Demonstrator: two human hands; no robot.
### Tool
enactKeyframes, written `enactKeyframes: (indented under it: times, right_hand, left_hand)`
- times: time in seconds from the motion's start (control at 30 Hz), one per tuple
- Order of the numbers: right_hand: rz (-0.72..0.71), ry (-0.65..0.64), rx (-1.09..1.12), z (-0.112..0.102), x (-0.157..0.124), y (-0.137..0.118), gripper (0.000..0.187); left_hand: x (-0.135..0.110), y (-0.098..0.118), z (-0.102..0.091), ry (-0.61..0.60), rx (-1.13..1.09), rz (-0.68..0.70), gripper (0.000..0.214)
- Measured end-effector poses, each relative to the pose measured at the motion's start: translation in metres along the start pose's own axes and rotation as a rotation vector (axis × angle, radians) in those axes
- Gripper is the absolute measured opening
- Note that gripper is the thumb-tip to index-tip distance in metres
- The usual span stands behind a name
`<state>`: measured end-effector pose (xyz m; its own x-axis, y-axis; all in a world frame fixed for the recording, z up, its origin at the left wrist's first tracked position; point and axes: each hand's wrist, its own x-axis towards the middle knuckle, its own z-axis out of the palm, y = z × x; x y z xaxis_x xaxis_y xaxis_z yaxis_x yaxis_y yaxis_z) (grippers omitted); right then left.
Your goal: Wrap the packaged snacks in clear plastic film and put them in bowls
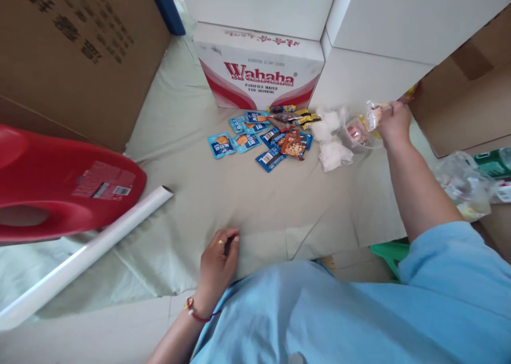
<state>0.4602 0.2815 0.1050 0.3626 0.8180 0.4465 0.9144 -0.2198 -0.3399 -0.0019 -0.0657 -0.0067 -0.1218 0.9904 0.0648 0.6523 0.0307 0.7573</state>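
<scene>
At the far right of the cloth, my right hand (pixel 396 123) is closed on a clear-wrapped snack packet (pixel 373 116), its contents too small to make out. Just beneath that packet is a translucent plastic tub (pixel 356 135) with pinkish and yellow items inside. White crinkled packets (pixel 334 154) lie beside the tub. Several small blue snack packets (pixel 221 145), a brown one (pixel 294 143) and yellow-black ones (pixel 305 117) are spread further left. Near the front edge my left hand (pixel 221 253) rests on the cloth, loosely curled, a gap between thumb and fingers, holding nothing.
A Wahaha water carton (pixel 263 71) stands behind the packets against white panels (pixel 371 82). On the left are a large cardboard box (pixel 80 60), a red plastic container (pixel 64 178) and a white tube (pixel 91 252). Another cardboard box (pixel 467 98) and plastic bags (pixel 463 183) are right.
</scene>
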Motion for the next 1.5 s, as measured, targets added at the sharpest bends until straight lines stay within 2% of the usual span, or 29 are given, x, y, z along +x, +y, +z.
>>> enactKeyframes:
  times: [0.1, 0.17, 0.23, 0.43, 0.63, 0.77, 0.9, 1.03, 1.13, 1.2, 1.27, 1.37, 1.43, 1.5]
  right_hand:
    - [-0.038, -0.261, -0.175, 0.016, -0.013, -0.017, 0.041]
    - [-0.065, -0.366, -0.287, 0.025, -0.029, -0.023, 0.038]
    - [-0.113, -0.401, -0.339, 0.032, -0.041, -0.021, 0.035]
    - [-0.244, -0.281, -0.251, 0.036, -0.043, -0.001, 0.029]
    - [-0.397, -0.036, -0.031, 0.01, -0.061, -0.023, 0.034]
    - [-0.361, -0.063, 0.146, -0.009, -0.091, -0.027, 0.034]
    - [-0.254, -0.076, 0.244, -0.009, -0.118, -0.008, 0.032]
    - [-0.208, -0.139, 0.069, 0.001, -0.13, 0.009, 0.036]
    - [-0.157, -0.279, -0.112, 0.009, -0.137, 0.016, 0.042]
    - [-0.135, -0.404, -0.173, 0.013, -0.144, 0.02, 0.05]
    - [-0.128, -0.465, -0.19, 0.015, -0.149, 0.022, 0.054]
    - [-0.162, -0.361, -0.127, 0.012, -0.147, 0.016, 0.047]
    - [-0.204, -0.266, -0.059, 0.008, -0.138, 0.002, 0.042]
    - [-0.258, -0.235, -0.008, 0.008, -0.124, -0.02, 0.04]
  left_hand:
    - [-0.005, -0.003, 0.008, 0.039, 0.076, 0.132, 0.02]
    - [-0.005, -0.004, 0.011, 0.063, 0.112, 0.203, 0.018]
    - [-0.005, -0.006, 0.013, 0.068, 0.127, 0.244, 0.017]
    - [-0.002, -0.004, 0.011, 0.062, 0.133, 0.287, 0.015]
    - [-0.005, -0.003, 0.011, 0.083, 0.108, 0.263, 0.015]
    - [-0.006, -0.003, 0.01, 0.089, 0.1, 0.263, 0.015]
    - [-0.005, -0.002, 0.01, 0.089, 0.088, 0.258, 0.015]
    - [-0.005, -0.004, 0.011, 0.079, 0.067, 0.251, 0.015]
    - [-0.006, -0.006, 0.012, 0.08, 0.077, 0.247, 0.016]
    - [-0.007, -0.008, 0.014, 0.083, 0.083, 0.25, 0.016]
    - [-0.008, -0.008, 0.014, 0.091, 0.081, 0.248, 0.016]
    - [-0.009, -0.008, 0.014, 0.095, 0.071, 0.233, 0.016]
    - [-0.008, -0.008, 0.014, 0.091, 0.07, 0.222, 0.016]
    - [-0.007, -0.007, 0.013, 0.085, 0.076, 0.212, 0.016]
